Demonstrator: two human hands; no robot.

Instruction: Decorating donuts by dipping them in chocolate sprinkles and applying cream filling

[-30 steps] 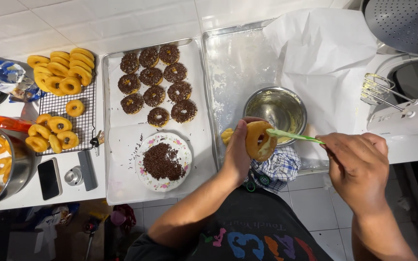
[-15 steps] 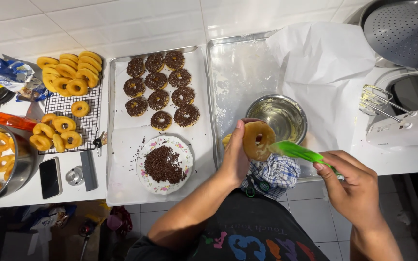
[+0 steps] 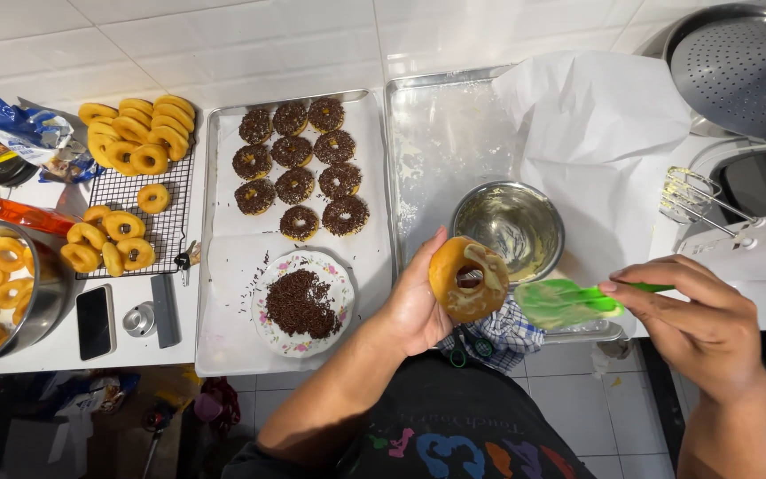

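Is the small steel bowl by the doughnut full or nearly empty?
Nearly empty: the small steel bowl shows bare metal on its bottom, with only pale smears of glaze on the walls.

Left hand [image 3: 414, 306] cupped; right hand [image 3: 698, 324] pinching.

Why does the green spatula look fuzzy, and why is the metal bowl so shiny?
In the head view, the green spatula in the right hand is smeared by motion blur; the doughnut in the left hand looks sharp; the metal bowl and bare tray throw back bright glare from overhead light.
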